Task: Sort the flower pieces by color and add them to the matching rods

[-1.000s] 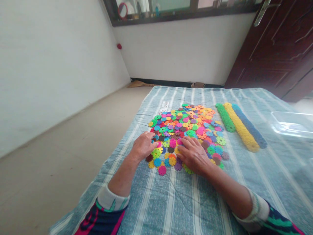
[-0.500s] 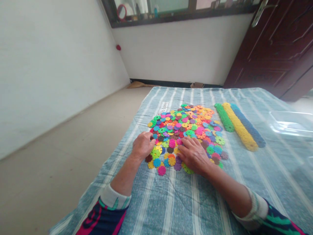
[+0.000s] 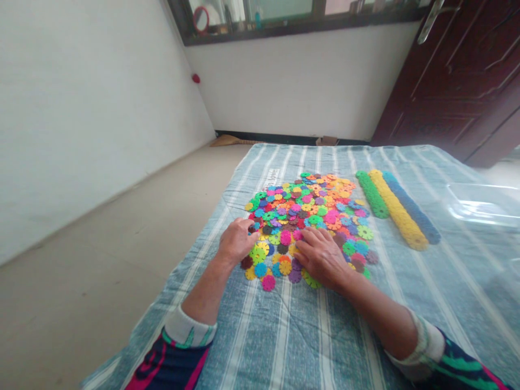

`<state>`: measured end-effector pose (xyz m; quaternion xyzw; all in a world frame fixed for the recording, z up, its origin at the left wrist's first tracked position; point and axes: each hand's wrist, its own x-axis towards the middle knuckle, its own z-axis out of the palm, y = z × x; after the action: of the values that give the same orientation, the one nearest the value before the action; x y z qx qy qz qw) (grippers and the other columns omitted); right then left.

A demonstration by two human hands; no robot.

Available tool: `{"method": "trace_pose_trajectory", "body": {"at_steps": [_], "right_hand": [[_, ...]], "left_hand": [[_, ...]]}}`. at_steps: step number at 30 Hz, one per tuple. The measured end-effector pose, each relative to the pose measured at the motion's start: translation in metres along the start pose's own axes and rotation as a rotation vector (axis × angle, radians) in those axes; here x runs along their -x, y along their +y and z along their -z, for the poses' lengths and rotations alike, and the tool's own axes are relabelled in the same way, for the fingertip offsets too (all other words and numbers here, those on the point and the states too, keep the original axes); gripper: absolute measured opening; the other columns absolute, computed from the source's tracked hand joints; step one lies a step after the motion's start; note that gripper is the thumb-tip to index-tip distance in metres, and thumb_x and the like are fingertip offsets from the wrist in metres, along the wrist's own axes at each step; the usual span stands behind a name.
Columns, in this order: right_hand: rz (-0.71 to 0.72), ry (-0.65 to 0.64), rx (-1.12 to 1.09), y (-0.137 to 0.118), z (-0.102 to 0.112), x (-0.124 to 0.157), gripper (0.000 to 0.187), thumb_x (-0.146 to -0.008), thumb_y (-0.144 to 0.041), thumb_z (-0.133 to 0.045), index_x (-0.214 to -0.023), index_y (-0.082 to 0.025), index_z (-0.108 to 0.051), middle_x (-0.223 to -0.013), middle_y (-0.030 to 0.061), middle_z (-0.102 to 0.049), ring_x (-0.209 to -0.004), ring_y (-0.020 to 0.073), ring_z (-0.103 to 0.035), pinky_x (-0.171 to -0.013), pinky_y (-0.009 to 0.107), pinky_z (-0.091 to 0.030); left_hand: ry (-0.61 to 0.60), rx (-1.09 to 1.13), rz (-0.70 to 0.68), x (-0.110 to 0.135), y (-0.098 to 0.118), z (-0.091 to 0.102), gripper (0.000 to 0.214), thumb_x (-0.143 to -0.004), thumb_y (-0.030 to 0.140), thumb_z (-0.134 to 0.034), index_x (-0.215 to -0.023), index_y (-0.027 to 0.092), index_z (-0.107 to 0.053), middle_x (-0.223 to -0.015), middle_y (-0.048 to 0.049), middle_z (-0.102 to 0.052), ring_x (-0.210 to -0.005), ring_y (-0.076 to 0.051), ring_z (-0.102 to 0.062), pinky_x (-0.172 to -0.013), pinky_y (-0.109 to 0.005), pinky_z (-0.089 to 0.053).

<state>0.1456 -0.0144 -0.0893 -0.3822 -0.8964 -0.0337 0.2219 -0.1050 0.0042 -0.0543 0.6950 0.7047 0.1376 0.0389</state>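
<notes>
Many thin, notched plastic discs in mixed colours lie in a loose, overlapping pile (image 3: 284, 222) on a striped cloth. At the pile's left edge is my left hand (image 3: 236, 241), its thumb and forefinger apart, with dark discs close to the fingertips. Whether it touches one of them I cannot make out. My right hand (image 3: 323, 257) lies palm down over the near right part of the pile, fingers stretched out and resting on discs. The discs beneath it are hidden. A pink disc (image 3: 268, 283) sits at the pile's near edge.
Right of the pile lie three long rows of discs: green (image 3: 371, 195), yellow (image 3: 398, 211) and blue (image 3: 412, 208). Farther right stands a clear plastic box (image 3: 483, 203). The striped cloth (image 3: 260, 346) drops off at the left toward the tiled floor (image 3: 122, 254).
My left hand has shifted very slightly, and its thumb and forefinger look a little farther apart. My right hand stays in the same place on the discs.
</notes>
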Motion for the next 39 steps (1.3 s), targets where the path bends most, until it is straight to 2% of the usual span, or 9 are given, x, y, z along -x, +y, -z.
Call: {"method": "trace_pose_trajectory", "body": {"at_steps": [12,15,18,22,29,35,39], "right_hand": [[-0.01,-0.013,0.003,-0.001,0.002,0.0,0.016,-0.095,-0.03,-0.057,-0.089,-0.02,-0.067,-0.104,0.0094,-0.065,-0.113,0.0264,-0.054,-0.1,0.043,-0.039],[0.002,0.007,-0.012,-0.005,0.003,-0.002,0.016,-0.095,-0.032,-0.057,-0.093,-0.02,-0.068,-0.108,0.0108,-0.065,-0.114,0.0273,-0.053,-0.101,0.045,-0.039],[0.061,0.007,-0.039,-0.017,0.005,-0.012,0.018,-0.096,-0.034,-0.056,-0.103,-0.022,-0.068,-0.119,0.0127,-0.062,-0.119,0.0294,-0.05,-0.101,0.048,-0.039],[0.145,-0.064,-0.064,-0.037,0.001,-0.034,0.02,-0.098,-0.032,-0.051,-0.108,-0.023,-0.066,-0.121,0.0136,-0.06,-0.126,0.0302,-0.046,-0.101,0.049,-0.039],[0.148,-0.136,-0.029,-0.046,-0.013,-0.056,0.026,-0.1,-0.029,-0.044,-0.117,-0.021,-0.062,-0.129,0.0158,-0.055,-0.127,0.0308,-0.042,-0.101,0.05,-0.039],[0.126,-0.195,-0.048,-0.046,-0.013,-0.063,0.037,-0.095,-0.036,-0.055,-0.126,-0.017,-0.059,-0.139,0.0179,-0.048,-0.133,0.0342,-0.035,-0.103,0.052,-0.038],[0.104,-0.211,-0.09,-0.046,-0.012,-0.066,0.033,-0.09,-0.037,-0.063,-0.116,-0.016,-0.064,-0.138,0.0169,-0.049,-0.134,0.0346,-0.034,-0.105,0.051,-0.037]], "left_hand": [[0.017,-0.039,-0.011,-0.002,-0.001,-0.002,0.016,-0.078,0.022,-0.056,-0.084,0.02,-0.07,-0.089,-0.0063,-0.069,-0.086,-0.022,-0.065,-0.078,-0.029,-0.051],[0.016,-0.057,-0.006,-0.001,0.0,-0.002,0.016,-0.079,0.021,-0.055,-0.085,0.02,-0.07,-0.09,-0.0069,-0.069,-0.088,-0.022,-0.066,-0.079,-0.029,-0.051],[0.009,-0.054,0.005,0.0,0.001,-0.002,0.015,-0.078,0.02,-0.057,-0.085,0.02,-0.07,-0.092,-0.0071,-0.069,-0.089,-0.022,-0.066,-0.08,-0.029,-0.051],[0.001,-0.039,0.002,0.001,0.001,-0.001,0.016,-0.08,0.02,-0.058,-0.089,0.019,-0.07,-0.096,-0.0074,-0.07,-0.091,-0.021,-0.066,-0.082,-0.029,-0.051],[-0.02,-0.025,0.019,0.001,0.005,-0.001,0.015,-0.082,0.02,-0.06,-0.091,0.016,-0.071,-0.099,-0.0088,-0.07,-0.097,-0.022,-0.066,-0.088,-0.029,-0.051],[-0.018,-0.001,0.011,0.001,0.004,-0.001,0.015,-0.081,0.017,-0.06,-0.091,0.016,-0.071,-0.098,-0.0086,-0.07,-0.097,-0.022,-0.066,-0.089,-0.029,-0.051],[-0.011,0.019,0.01,0.001,0.004,-0.001,0.014,-0.079,0.018,-0.061,-0.09,0.017,-0.071,-0.096,-0.0076,-0.07,-0.095,-0.021,-0.066,-0.087,-0.029,-0.051]]}}
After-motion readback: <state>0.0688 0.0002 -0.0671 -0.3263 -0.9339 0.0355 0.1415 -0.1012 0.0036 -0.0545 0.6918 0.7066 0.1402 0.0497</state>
